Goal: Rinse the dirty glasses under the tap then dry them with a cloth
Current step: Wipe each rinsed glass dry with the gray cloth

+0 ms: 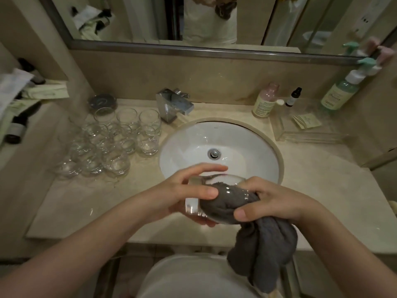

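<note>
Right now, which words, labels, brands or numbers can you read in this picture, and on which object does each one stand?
No text reads clearly.
Green spray bottle: label has print, too blurred to read.
Pink-capped bottle: lines of small print, unreadable.
Small dark dropper bottle: white label, too small.
Yellow sachets in the clear tray: faint mark, unreadable.
Dark bottle at left: label blurred.

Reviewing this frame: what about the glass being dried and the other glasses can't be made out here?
Head view only:
- Glass interior: grey cloth stuffed inside hides any wetness or dirt.
- Right hand fingertips: buried in cloth.
- Glasses on counter: clear, overlapping; count and clean-or-dirty state unreadable.
- Bottle label: too small.
</note>
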